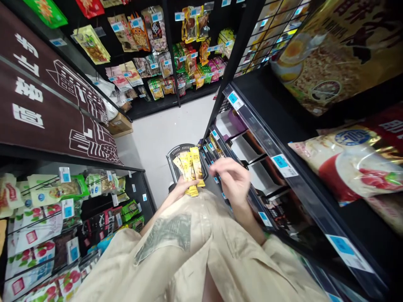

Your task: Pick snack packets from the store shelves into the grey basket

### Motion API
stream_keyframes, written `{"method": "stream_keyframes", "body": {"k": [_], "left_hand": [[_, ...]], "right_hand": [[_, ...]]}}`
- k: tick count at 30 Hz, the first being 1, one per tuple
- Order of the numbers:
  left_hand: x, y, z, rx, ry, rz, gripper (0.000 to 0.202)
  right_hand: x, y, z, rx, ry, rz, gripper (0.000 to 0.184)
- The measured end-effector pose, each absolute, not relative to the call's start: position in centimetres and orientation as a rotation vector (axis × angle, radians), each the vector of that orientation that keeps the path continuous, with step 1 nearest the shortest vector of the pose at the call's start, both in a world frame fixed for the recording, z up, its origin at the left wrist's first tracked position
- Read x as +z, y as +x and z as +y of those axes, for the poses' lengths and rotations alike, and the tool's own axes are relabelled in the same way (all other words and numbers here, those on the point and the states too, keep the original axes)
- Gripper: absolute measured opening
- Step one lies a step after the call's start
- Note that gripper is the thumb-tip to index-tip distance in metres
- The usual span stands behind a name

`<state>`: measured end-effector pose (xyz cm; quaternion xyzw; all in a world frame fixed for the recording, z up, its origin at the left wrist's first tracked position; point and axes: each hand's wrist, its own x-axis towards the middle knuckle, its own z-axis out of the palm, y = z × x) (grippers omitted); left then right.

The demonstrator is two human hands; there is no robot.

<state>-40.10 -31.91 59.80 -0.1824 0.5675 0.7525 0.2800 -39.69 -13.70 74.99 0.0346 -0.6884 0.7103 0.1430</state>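
My left hand (183, 187) is closed around several narrow yellow packets (188, 167), fanned upright in front of my waist. One yellow packet (197, 165) stands at the right of the bunch. My right hand (233, 178) is raised just to the right of them, fingers curled in, with nothing visible in it. It does not touch the packets. Behind and below the packets is a black shopping basket (170, 156); its inside is mostly hidden by them.
Shelves with bagged goods (355, 163) and price tags run close along my right. Hanging snack packs (47, 218) line the left, under a brown banner (56, 84). A snack rack (154, 63) stands across the aisle's far end, with a cardboard box (119, 125) on the floor (170, 121).
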Motion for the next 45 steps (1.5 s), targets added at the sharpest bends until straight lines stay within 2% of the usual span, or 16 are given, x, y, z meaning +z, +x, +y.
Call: {"method": "stream_keyframes", "body": {"k": [3, 7, 12, 18, 22, 25, 29, 34, 37, 39, 43, 45], "left_hand": [[59.4, -39.8, -31.9, 2.126, -0.551, 1.393, 0.063], [59.3, -39.7, -31.8, 2.102, -0.500, 1.400, 0.061], [59.1, -39.7, -31.6, 2.045, -0.508, 1.433, 0.057], [59.2, -39.9, -31.4, 2.068, -0.529, 1.434, 0.055], [59.2, -39.9, -31.5, 2.071, -0.597, 1.435, 0.047], [58.9, -39.6, -31.8, 2.091, -0.659, 1.443, 0.043], [58.6, -39.1, -32.3, 2.120, -0.692, 1.445, 0.040], [58.7, -39.0, -32.2, 2.172, -0.699, 1.387, 0.040], [58.9, -39.3, -32.0, 2.185, -0.707, 1.378, 0.042], [59.0, -39.4, -32.0, 2.191, -0.719, 1.364, 0.045], [59.0, -38.9, -32.3, 2.209, -0.790, 1.334, 0.048], [58.6, -38.0, -32.7, 2.225, -0.837, 1.319, 0.043]], "right_hand": [[68.0, -41.4, -14.7, 2.098, -0.243, -2.182, 0.031], [61.8, -39.3, -15.0, 2.328, -0.240, -2.391, 0.028], [60.3, -37.5, -15.5, 2.232, -0.352, -2.329, 0.025], [59.5, -38.2, -15.6, 2.350, -0.434, -2.267, 0.032], [59.3, -38.5, -15.7, 2.462, -0.546, -2.103, 0.040], [59.4, -38.7, -15.1, 2.160, -0.589, -2.146, 0.036], [59.8, -39.1, -13.1, 1.590, -0.310, -2.340, 0.017], [60.0, -39.6, -11.7, 1.473, -0.228, -2.391, 0.011], [59.8, -40.1, -12.0, 1.571, -0.263, -2.338, 0.012], [59.6, -40.7, -12.3, 1.765, -0.375, -2.278, 0.020], [58.5, -42.0, -12.2, 2.586, -0.629, -2.111, 0.049], [57.6, -42.5, -11.9, 2.833, -0.684, -2.042, 0.057]]}}
